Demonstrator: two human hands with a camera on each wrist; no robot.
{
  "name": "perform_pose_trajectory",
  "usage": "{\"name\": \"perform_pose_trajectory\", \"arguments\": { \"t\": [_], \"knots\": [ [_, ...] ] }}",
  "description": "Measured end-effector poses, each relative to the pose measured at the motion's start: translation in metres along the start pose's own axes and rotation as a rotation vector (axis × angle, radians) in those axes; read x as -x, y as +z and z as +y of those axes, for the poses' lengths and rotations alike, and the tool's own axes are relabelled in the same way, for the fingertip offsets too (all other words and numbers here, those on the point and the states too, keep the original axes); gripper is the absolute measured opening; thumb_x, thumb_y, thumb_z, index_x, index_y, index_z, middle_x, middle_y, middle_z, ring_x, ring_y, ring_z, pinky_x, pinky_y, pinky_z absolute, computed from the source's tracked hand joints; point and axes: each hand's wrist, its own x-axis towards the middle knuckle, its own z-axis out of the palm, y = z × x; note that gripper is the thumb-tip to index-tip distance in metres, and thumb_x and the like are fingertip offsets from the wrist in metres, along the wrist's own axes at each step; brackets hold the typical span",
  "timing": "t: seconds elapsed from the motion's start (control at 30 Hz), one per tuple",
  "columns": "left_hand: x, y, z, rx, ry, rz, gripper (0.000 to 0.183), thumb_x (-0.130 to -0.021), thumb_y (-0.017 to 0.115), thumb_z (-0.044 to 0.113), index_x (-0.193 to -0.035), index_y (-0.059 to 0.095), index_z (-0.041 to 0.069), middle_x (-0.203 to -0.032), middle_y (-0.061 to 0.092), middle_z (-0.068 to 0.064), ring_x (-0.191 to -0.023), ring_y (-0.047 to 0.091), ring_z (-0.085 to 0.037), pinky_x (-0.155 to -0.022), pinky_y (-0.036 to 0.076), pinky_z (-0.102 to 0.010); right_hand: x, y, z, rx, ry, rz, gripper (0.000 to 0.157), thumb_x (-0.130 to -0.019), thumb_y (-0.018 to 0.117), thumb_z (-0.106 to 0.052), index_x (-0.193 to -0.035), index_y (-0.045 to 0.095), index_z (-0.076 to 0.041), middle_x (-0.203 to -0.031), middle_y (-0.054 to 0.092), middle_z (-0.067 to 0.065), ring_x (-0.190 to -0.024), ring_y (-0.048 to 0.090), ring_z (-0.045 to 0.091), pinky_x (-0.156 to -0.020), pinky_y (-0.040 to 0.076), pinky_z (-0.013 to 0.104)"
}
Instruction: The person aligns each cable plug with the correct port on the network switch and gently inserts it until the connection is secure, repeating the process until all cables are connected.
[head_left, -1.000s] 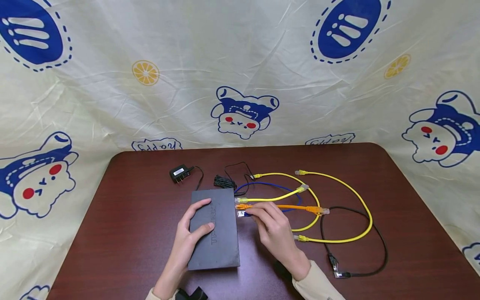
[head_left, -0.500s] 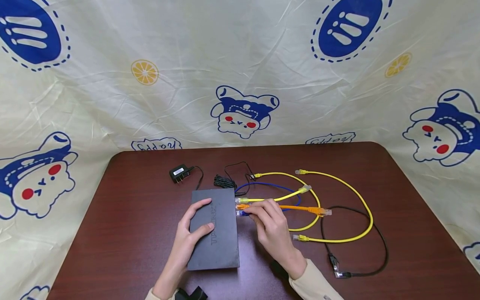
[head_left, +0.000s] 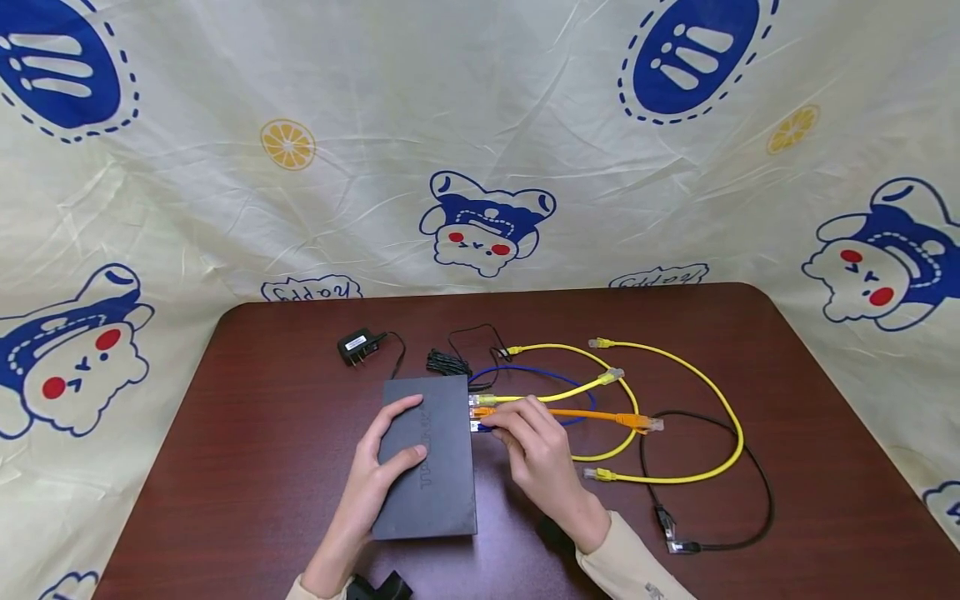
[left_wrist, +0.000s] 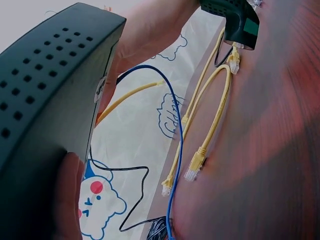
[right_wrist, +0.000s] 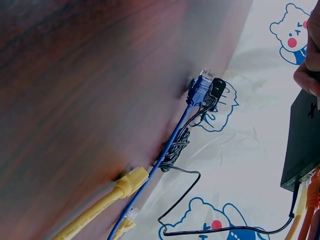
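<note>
My left hand [head_left: 367,475] grips the dark grey network switch [head_left: 435,508] by its left side, thumb and a finger lying on its top. In the left wrist view the vented side of the switch [left_wrist: 45,60] faces the camera, tilted above the table. At the port edge my right hand [head_left: 547,467] pinches the plug [head_left: 480,426] of a blue Ethernet cable [head_left: 551,370], its clear tip right at the edge. Just beyond, the plugs of an orange cable [head_left: 585,414] and a yellow cable [head_left: 540,397] sit at the same edge. My right fingers partly hide the blue plug.
A black power adapter [head_left: 358,346] and its bundled cord [head_left: 448,363] lie behind the switch. Two looped yellow cables [head_left: 738,417] and a black Ethernet cable [head_left: 768,500] lie on the brown table [head_left: 225,467] at right. A printed cloth [head_left: 360,225] hangs behind.
My right hand has shifted slightly left with the blue plug, bringing its tip up to the port edge. My left hand keeps its grip on the switch.
</note>
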Motion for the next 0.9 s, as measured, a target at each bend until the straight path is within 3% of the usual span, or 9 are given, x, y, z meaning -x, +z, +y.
{"name": "perform_pose_trajectory", "arguments": {
  "t": [0.33,0.63,0.8,0.9],
  "knots": [
    [0.003,0.0022,0.0008,-0.037,0.015,-0.024,0.053,-0.084,0.066,0.009,-0.132,0.054,0.031,-0.124,0.051,-0.009,-0.107,0.048,-0.028,-0.087,0.038,-0.043,-0.0007,0.0013,-0.0008,-0.012,-0.025,0.001,0.023,-0.099,0.05,-0.015,-0.089,0.068,-0.004,-0.088,0.062,0.006,-0.075,0.056,0.019,-0.066,0.046,0.027],
    [-0.002,0.0014,0.003,-0.051,0.021,0.018,0.054,-0.085,0.064,0.007,-0.132,0.054,0.031,-0.128,0.049,-0.007,-0.108,0.047,-0.027,-0.087,0.036,-0.043,-0.0074,0.0006,0.0018,-0.031,-0.007,-0.059,0.009,-0.09,0.061,0.003,-0.092,0.068,-0.003,-0.093,0.061,0.007,-0.081,0.055,0.02,-0.071,0.044,0.027],
    [-0.0049,0.0003,0.0029,-0.04,0.022,0.052,0.053,-0.085,0.065,0.006,-0.131,0.055,0.028,-0.128,0.05,-0.006,-0.109,0.046,-0.025,-0.087,0.035,-0.044,-0.0084,-0.0001,-0.0003,-0.04,0.031,-0.073,0.025,-0.077,0.068,0.014,-0.097,0.069,-0.003,-0.097,0.062,0.007,-0.088,0.056,0.021,-0.076,0.044,0.025],
    [-0.0063,-0.0008,0.0023,-0.039,0.033,0.072,0.052,-0.084,0.066,0.005,-0.131,0.056,0.026,-0.128,0.05,-0.005,-0.109,0.046,-0.025,-0.088,0.034,-0.044,-0.0068,-0.0019,-0.0024,-0.062,0.039,-0.049,0.024,-0.081,0.067,0.01,-0.101,0.069,-0.002,-0.1,0.062,0.007,-0.09,0.057,0.022,-0.077,0.044,0.024]
  ]
}}
